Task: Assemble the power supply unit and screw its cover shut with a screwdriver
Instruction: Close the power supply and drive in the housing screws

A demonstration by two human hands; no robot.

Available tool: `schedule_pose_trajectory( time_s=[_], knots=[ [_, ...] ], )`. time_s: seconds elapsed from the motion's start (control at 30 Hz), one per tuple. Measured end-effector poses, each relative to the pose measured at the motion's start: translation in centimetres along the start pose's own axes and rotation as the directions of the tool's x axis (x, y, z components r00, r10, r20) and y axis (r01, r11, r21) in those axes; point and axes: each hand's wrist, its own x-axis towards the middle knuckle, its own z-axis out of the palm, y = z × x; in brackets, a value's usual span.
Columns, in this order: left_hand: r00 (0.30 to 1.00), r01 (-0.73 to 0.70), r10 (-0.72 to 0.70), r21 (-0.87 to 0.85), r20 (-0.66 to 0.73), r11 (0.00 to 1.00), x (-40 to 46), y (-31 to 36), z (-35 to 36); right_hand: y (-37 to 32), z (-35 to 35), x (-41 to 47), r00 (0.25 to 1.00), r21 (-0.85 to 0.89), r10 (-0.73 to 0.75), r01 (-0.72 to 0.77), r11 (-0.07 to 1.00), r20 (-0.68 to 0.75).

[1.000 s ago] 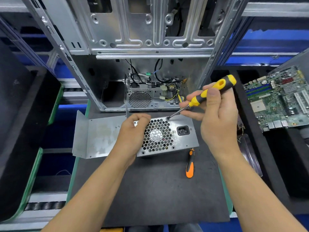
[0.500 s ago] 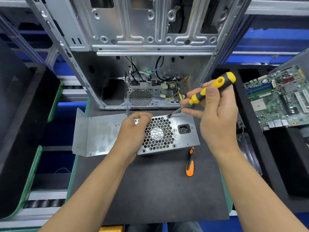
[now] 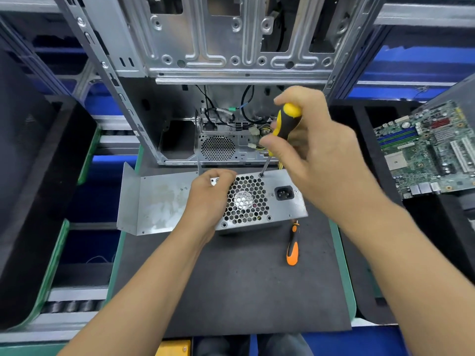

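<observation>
Head view: your left hand [image 3: 209, 194] curls on the grey metal power supply box [image 3: 259, 199] so it stays put on the dark foam mat [image 3: 244, 286]. Your right hand [image 3: 313, 150] grips the yellow-and-black screwdriver [image 3: 284, 124], tip at a top screw. An orange-handled screwdriver [image 3: 292, 246] lies nearby.

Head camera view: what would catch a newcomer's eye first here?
The right hand grips a yellow-and-black screwdriver, its tip on the power supply unit at mid-mat, while the left hand holds the unit. Behind stands an open computer case; a green motherboard lies to the right.
</observation>
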Motion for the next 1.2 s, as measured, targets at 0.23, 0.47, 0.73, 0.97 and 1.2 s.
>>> schedule_pose_trajectory(
  time_s=[0.23, 0.47, 0.73, 0.97, 1.2],
  knots=[
    [1.0, -0.025, 0.025, -0.003, -0.006, 1.0, -0.1, -0.2, 0.1, -2.4, -3.7, 3.0, 0.97, -0.502, -0.036, 0.156, 0.851, 0.24],
    [0.999, -0.02, 0.021, 0.016, -0.04, 1.0, 0.4, -0.2, -0.1, -4.5, -3.9, 5.8, 0.777, -0.526, 0.085, 0.336, 0.781, 0.623],
    [0.999, -0.002, 0.004, 0.056, -0.035, 0.998, 0.5, 0.0, -0.2, -5.6, -3.3, 5.9, 0.756, -0.719, 0.217, 0.431, 0.544, 0.617],
    [0.998, -0.057, 0.058, 0.041, -0.038, 0.998, 0.5, -0.5, 0.0, -5.6, -2.9, 6.9, 0.751, -0.706, 0.157, 0.497, 0.504, 0.641],
    [0.996, -0.07, 0.07, 0.017, -0.054, 0.997, 0.7, -0.4, 0.0, -6.1, -3.9, 7.7, 0.676, -0.619, 0.239, 0.4, 0.676, 0.697]
  ],
)
